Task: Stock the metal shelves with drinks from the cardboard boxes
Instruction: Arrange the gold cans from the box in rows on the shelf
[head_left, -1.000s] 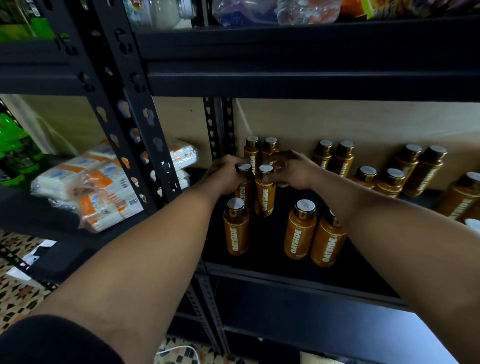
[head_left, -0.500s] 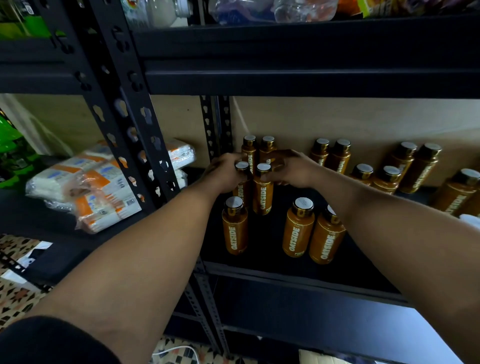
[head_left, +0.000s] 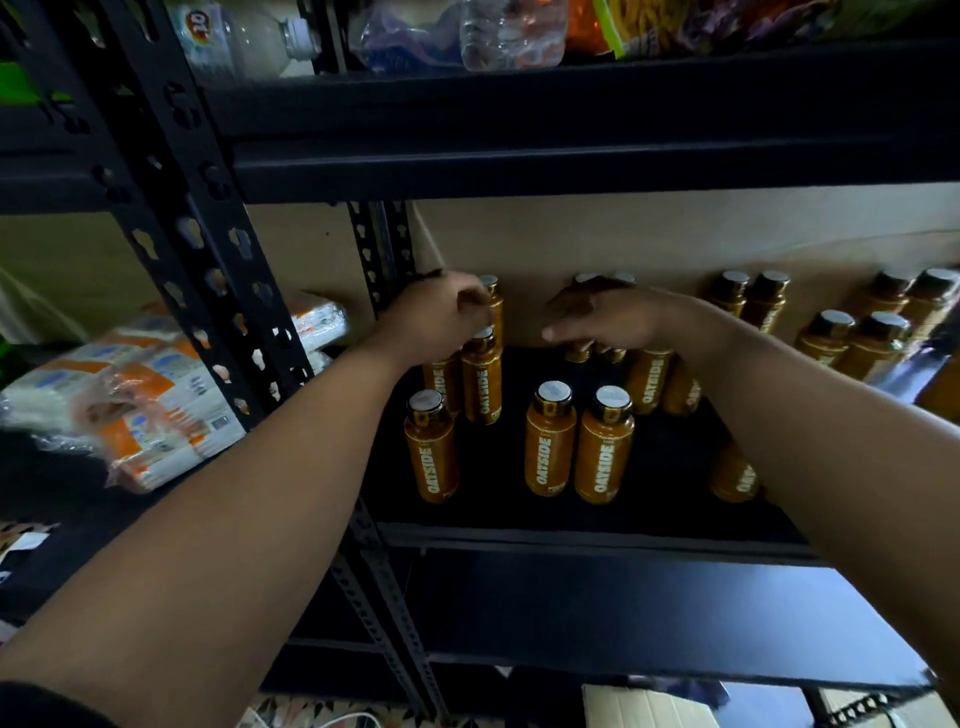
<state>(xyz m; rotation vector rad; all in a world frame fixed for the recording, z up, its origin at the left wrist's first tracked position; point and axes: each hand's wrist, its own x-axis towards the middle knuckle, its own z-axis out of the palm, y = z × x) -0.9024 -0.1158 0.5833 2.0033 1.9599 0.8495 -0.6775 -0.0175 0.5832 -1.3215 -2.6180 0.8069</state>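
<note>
The drinks are orange-brown Oatside bottles (head_left: 550, 441) with pale caps, standing upright on the black metal shelf (head_left: 571, 538) I'm reaching into. My left hand (head_left: 441, 317) is far in at the shelf's left end, knuckles up. Its fingers curl down over the top of the end bottle (head_left: 444, 379), whose cap is hidden under my palm. The neighbour bottle (head_left: 483, 379) stands against it, just right of my fingertips. My right hand (head_left: 608, 317) is held apart from the left, palm down, fingers fairly straight and pointing leftward. It lies across a back pair (head_left: 577, 354) by the cardboard backing (head_left: 649, 234). Blur stops me telling whether it touches them, and I see it gripping nothing. Three bottles stand in a row nearer me, below and between the hands, and more run off beyond my right forearm. Both forearms are stretched nearly straight.

Half a second ago both hands were close together on one pair in the second row. Since then the right hand has gone rightward and further back, opening a gap, while the left stays at the left end.

Left of my left arm, past the perforated upright (head_left: 208, 270), wrapped packets (head_left: 145, 400) lie on the next shelf. Above the hands sit clear plastic bottles (head_left: 244, 36) and snack bags (head_left: 675, 21). Below my right arm a cardboard box (head_left: 649, 706) shows.
</note>
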